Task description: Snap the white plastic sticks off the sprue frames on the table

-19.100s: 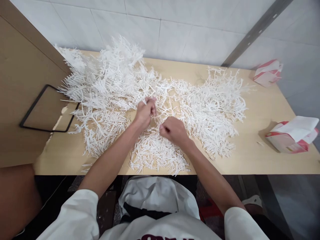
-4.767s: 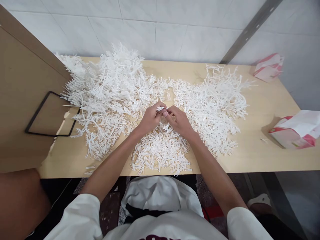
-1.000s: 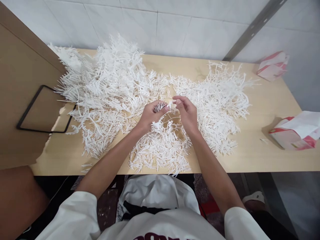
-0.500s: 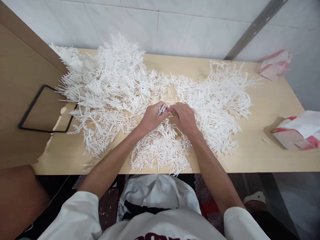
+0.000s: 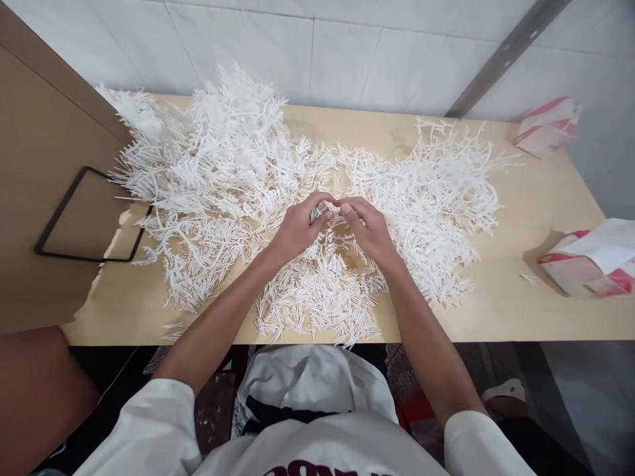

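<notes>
Above the middle of the table, my left hand (image 5: 300, 225) curls around a small bunch of white sticks (image 5: 317, 211), seen between thumb and fingers. My right hand (image 5: 368, 226) meets it at the fingertips, its thumb and fingers curved; whether something small sits between them is hidden. Below the hands lies a pile of loose white sticks (image 5: 322, 297). A tall heap of white branched pieces (image 5: 213, 145) spreads to the left, and another branched heap (image 5: 431, 198) lies to the right.
On the table (image 5: 516, 311), a red and white packet (image 5: 588, 261) stands at the right and another packet (image 5: 548, 129) at the back right. A black wire frame (image 5: 62, 215) lies by a cardboard panel (image 5: 44, 132) at the left. A person's bare limb shows at lower left.
The fingers of both hands have lifted and arched slightly, and the thumbs have moved away from the fingers. The bunch in my left hand is now less visible. The heaps look much the same.
</notes>
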The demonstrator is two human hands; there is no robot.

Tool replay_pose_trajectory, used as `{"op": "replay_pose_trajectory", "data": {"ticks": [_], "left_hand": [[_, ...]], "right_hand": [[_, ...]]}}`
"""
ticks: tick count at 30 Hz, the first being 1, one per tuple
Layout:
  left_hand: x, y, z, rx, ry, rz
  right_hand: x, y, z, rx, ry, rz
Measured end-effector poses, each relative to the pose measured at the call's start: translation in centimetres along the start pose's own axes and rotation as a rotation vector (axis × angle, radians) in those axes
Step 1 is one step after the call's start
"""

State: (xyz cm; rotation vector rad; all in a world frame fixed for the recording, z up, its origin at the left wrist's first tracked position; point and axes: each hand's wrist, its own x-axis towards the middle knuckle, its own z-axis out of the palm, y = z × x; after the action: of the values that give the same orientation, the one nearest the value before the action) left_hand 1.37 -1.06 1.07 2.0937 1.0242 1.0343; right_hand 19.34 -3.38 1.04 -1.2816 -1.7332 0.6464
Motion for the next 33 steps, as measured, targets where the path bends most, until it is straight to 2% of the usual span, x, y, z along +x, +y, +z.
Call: {"op": "replay_pose_trajectory", "data": {"ticks": [4, 7, 10, 11, 13, 15, 17, 20, 24, 26, 29, 33], "left_hand": [[-0.1, -0.5, 0.3, -0.060, -0.011, -0.050], [0.0, -0.7, 0.3, -0.129, -0.029, -0.083], [0.2, -0.9, 0.3, -0.197, 0.025, -0.136], [0.3, -0.9, 0.3, -0.202, 0.048, -0.149], [0.3, -0.9, 0.5, -0.189, 0.063, -0.146], [0.2, -0.6, 0.7, -0.176, 0.040, -0.097], [0.1, -0.4, 0.9, -0.175, 0.030, -0.032], [0.1, -0.1, 0.9, -0.229, 0.048, -0.062], [0.4, 0.0, 0.4, -0.416, 0.002, -0.304], [0.4, 0.0, 0.4, -0.523, -0.009, -0.359], [0.4, -0.1, 0.6, -0.631, 0.045, -0.359], [0.2, 0.0, 0.8, -0.592, 0.099, -0.318]], "right_hand": [[-0.1, -0.2, 0.6, 0.014, -0.039, -0.009], [-0.2, -0.2, 0.4, -0.006, 0.074, -0.021], [-0.3, -0.3, 0.0, 0.050, 0.200, 0.040], [-0.2, -0.3, -0.1, 0.070, 0.197, 0.052], [-0.1, -0.4, 0.0, 0.077, 0.109, 0.036], [-0.1, -0.5, 0.4, 0.046, 0.004, -0.012], [0.0, -0.5, 0.8, 0.014, -0.045, -0.055], [-0.1, -0.6, 1.1, 0.024, -0.023, -0.075], [-0.3, -0.6, 0.9, 0.094, 0.090, 0.004], [-0.3, -0.5, 0.8, 0.118, 0.157, 0.048], [-0.4, -0.3, 0.9, 0.185, 0.187, 0.101], [-0.4, -0.4, 0.9, 0.223, 0.117, 0.125]]}}
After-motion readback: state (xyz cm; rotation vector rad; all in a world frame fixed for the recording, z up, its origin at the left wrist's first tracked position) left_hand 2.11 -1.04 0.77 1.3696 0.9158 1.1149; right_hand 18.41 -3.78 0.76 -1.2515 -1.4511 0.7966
